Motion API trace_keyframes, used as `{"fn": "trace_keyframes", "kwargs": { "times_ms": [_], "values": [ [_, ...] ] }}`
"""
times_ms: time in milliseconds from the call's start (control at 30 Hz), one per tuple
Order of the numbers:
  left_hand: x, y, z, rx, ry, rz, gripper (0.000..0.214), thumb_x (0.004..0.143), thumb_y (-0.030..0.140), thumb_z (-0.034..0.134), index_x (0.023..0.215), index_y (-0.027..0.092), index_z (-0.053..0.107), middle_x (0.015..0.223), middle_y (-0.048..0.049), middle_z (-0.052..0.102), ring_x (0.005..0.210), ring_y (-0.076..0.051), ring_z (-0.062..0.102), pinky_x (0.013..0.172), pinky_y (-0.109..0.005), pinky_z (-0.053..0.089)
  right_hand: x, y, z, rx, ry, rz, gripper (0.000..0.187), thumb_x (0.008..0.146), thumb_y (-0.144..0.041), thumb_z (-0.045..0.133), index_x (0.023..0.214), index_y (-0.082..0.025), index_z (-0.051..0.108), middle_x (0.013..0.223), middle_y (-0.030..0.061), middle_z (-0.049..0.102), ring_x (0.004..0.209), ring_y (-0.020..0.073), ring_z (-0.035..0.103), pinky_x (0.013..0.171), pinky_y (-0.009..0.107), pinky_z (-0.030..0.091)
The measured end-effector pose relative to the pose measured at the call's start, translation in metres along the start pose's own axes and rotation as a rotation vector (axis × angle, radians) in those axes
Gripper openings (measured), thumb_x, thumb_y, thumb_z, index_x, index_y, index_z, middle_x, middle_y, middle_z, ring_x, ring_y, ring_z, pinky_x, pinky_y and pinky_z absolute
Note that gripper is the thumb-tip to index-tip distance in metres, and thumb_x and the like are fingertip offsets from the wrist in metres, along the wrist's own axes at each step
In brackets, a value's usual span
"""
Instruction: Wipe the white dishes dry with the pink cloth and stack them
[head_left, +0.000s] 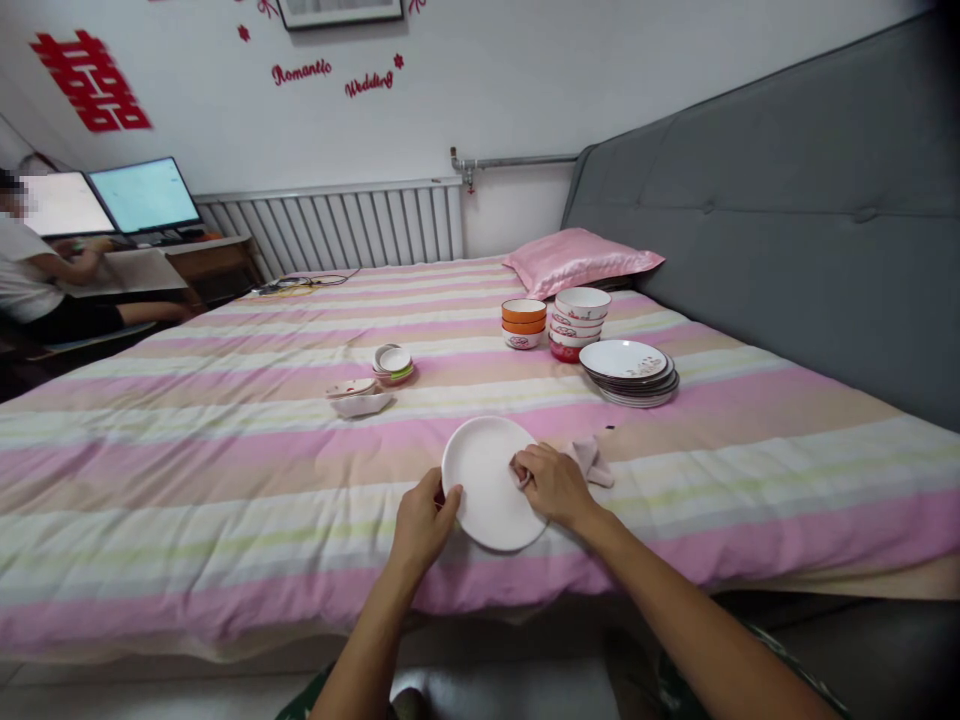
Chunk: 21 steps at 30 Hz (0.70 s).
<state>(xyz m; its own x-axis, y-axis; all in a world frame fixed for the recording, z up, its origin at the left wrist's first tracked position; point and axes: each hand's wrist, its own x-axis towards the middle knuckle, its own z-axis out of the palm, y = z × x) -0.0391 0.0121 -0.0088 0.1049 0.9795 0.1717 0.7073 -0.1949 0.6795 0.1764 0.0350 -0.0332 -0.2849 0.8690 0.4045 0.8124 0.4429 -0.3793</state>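
A white plate (491,490) is tilted up above the near edge of the bed, its face toward me. My left hand (426,515) grips its left rim, the thumb on the face and the fingers behind. Against the right part of the plate's face, my right hand (551,482) is closed on a pale pink cloth (591,460), whose loose end trails out to the right. Part of the cloth is hidden under the fingers.
On the striped bedsheet (225,470) stand a plate stack (626,362), stacked white bowls (581,305), orange-and-white bowls (523,322), small dishes (393,362) and shallow dishes (360,402). Behind them lies a pink pillow (574,258). A person (45,270) sits at a desk with monitors, far left.
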Motion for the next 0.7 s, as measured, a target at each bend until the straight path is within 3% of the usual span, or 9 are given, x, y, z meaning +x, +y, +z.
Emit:
{"fn": "trace_keyframes", "kwargs": {
  "times_ms": [200, 400, 567, 700],
  "values": [
    [0.003, -0.002, 0.002, 0.077, 0.007, -0.036, 0.019, 0.079, 0.036, 0.043, 0.069, 0.020, 0.045, 0.057, 0.0025, 0.046, 0.055, -0.014, 0.045, 0.053, -0.024, 0.031, -0.004, -0.006, -0.008, 0.055, -0.143, -0.119, 0.016, 0.062, -0.007, 0.047, 0.064, -0.019, 0.056, 0.068, 0.0008, 0.060, 0.067, 0.0132, 0.052, 0.060, 0.023, 0.030],
    [0.003, -0.002, 0.001, 0.105, -0.015, -0.086, 0.017, 0.079, 0.034, 0.043, 0.070, 0.019, 0.047, 0.060, 0.0010, 0.050, 0.057, -0.014, 0.047, 0.054, -0.023, 0.031, -0.009, -0.012, -0.013, 0.124, -0.192, -0.162, 0.019, 0.058, -0.010, 0.049, 0.067, -0.021, 0.062, 0.069, 0.0008, 0.064, 0.066, 0.0141, 0.055, 0.060, 0.023, 0.035],
    [0.003, -0.001, 0.001, 0.131, -0.026, -0.086, 0.016, 0.080, 0.031, 0.042, 0.075, 0.018, 0.050, 0.062, 0.0002, 0.052, 0.057, -0.014, 0.048, 0.054, -0.023, 0.031, -0.013, -0.023, -0.014, 0.251, -0.238, -0.203, 0.016, 0.061, -0.013, 0.053, 0.067, -0.022, 0.066, 0.071, 0.0007, 0.066, 0.069, 0.0148, 0.058, 0.065, 0.023, 0.040],
    [0.003, -0.001, 0.001, 0.140, -0.016, -0.082, 0.015, 0.080, 0.029, 0.042, 0.076, 0.017, 0.051, 0.062, 0.0000, 0.052, 0.058, -0.014, 0.048, 0.055, -0.023, 0.032, -0.014, -0.029, -0.006, 0.333, -0.203, -0.255, 0.020, 0.069, -0.013, 0.053, 0.077, -0.023, 0.069, 0.078, 0.0006, 0.068, 0.077, 0.0149, 0.059, 0.071, 0.024, 0.042]
  ]
}}
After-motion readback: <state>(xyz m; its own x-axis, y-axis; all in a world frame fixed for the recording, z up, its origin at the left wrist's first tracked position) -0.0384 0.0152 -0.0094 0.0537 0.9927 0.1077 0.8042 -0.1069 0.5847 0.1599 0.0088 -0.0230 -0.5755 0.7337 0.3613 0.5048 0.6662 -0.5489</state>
